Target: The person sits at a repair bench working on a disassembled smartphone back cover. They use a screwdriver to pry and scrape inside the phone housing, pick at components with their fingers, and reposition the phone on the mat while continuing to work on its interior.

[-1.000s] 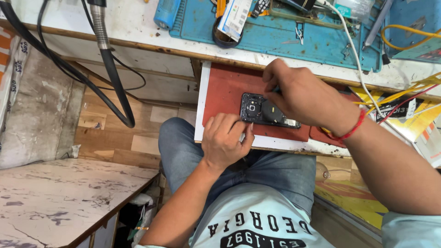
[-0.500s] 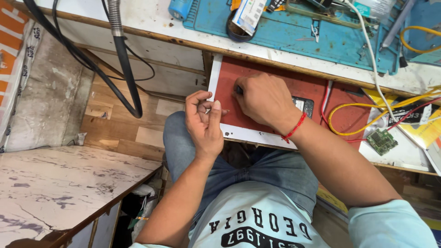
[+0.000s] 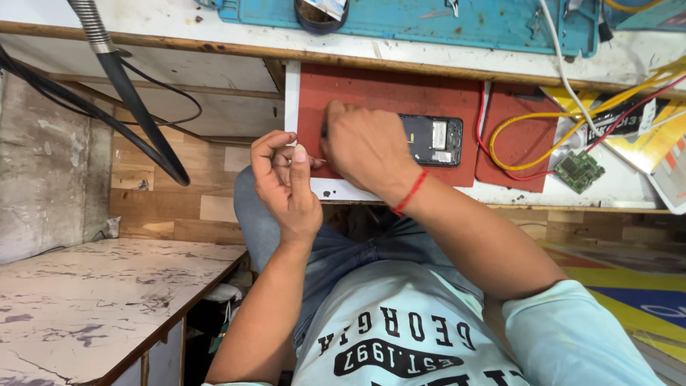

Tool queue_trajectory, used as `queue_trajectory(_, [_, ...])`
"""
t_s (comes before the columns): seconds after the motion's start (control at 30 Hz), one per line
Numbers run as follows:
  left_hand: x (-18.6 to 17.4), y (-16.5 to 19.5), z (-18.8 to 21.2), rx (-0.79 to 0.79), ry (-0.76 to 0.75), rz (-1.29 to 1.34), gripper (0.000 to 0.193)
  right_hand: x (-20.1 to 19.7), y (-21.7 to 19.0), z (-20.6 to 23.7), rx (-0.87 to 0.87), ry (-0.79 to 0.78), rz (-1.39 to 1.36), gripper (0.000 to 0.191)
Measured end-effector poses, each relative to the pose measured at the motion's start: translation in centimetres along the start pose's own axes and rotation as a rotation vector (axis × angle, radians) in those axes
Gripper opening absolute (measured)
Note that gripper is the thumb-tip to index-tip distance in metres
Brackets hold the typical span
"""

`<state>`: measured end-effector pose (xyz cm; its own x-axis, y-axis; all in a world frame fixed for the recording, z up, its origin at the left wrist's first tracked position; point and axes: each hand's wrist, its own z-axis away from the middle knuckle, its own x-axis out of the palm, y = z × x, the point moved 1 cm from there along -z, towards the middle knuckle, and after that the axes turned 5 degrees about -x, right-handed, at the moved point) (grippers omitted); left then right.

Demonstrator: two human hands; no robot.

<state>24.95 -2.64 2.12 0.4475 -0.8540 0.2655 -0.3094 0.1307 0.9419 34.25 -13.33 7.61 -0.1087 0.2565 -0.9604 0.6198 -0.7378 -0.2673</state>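
Observation:
An opened black phone (image 3: 431,140) lies with its insides showing on a red mat (image 3: 386,93), which rests on a white board (image 3: 336,190) over my lap. My right hand (image 3: 361,151) sits on the mat just left of the phone, closed around a thin dark tool (image 3: 323,131). My left hand (image 3: 284,184) is beside it at the board's left edge. Its thumb and forefinger are pinched on a tiny light piece (image 3: 315,161) that is too small to identify. The two hands touch at the fingertips.
A small green circuit board (image 3: 579,170) and red and yellow wires (image 3: 514,143) lie right of the phone. A teal work mat (image 3: 429,21) with tools lies on the bench behind. A black hose (image 3: 136,107) hangs at left above a marbled counter (image 3: 93,300).
My right hand has moved left off the phone, which now lies uncovered. My left hand has lifted from the board's front edge and met the right hand's fingertips.

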Motion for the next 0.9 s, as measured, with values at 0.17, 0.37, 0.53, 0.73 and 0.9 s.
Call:
queue_trajectory(0.17, [0.0, 0.0, 0.8, -0.023, -0.021, 0.016, 0.022, -4.4, 6.1, 6.8, 0.045, 0.186, -0.274, 0.015])
queue_trajectory(0.37, [0.0, 0.2, 0.8, -0.001, -0.036, -0.024, 0.019, -6.1, 11.9, 13.9, 0.109, 0.234, -0.287, 0.007])
queue_trajectory(0.53, [0.3, 0.5, 0.7, 0.003, -0.043, -0.089, 0.018, -5.0, 12.6, 15.2, -0.048, 0.183, -0.132, 0.010])
queue_trajectory(0.73, [0.4, 0.6, 0.8, -0.002, -0.033, -0.084, 0.018, -4.6, 12.7, 14.6, -0.132, 0.158, -0.038, 0.012])
queue_trajectory(0.9, [0.4, 0.5, 0.8, -0.007, -0.039, -0.069, 0.018, -5.0, 11.9, 14.1, -0.137, 0.125, 0.014, 0.010])
